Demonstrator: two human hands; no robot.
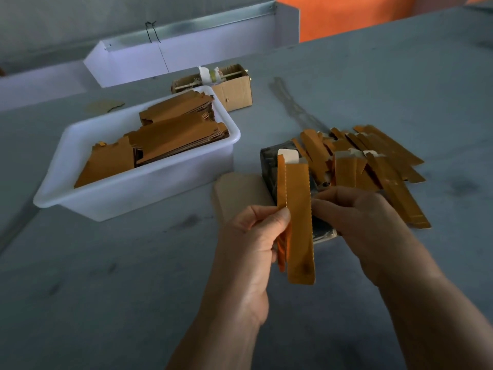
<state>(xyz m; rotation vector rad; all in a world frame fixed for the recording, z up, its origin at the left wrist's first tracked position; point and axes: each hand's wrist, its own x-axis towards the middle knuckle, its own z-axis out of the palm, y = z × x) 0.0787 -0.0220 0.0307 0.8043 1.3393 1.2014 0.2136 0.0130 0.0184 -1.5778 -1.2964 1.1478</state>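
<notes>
A person's two bare forearms reached up from six o'clock over a grey table (pixel 106 276), both hands working one long gold carton sleeve (pixel 297 209) held upright just right of centre. The left hand (pixel 256 236) pinched the sleeve's folded left flap between thumb and curled fingers, the wrist turned inward. The right hand (pixel 357 217), knuckles up, had its fingers curled and closed on the sleeve's serrated right edge. A white tab (pixel 289 156) stood out of the sleeve's top end.

Behind the sleeve, at twelve o'clock from the hands, lay a dark block (pixel 269 161), with a tan card sheet (pixel 240 193) flat just beside it at eleven. A loose pile of gold sleeves (pixel 378 161) spread across the table at two o'clock. At ten o'clock sat a white plastic tub (pixel 138 193) holding stacks of flat gold blanks (pixel 170 137); beyond it, towards twelve, stood an open cardboard box (pixel 234 89). A long white trough (pixel 186 57) ran along the far edge, and an orange panel (pixel 346 17) showed at one o'clock.
</notes>
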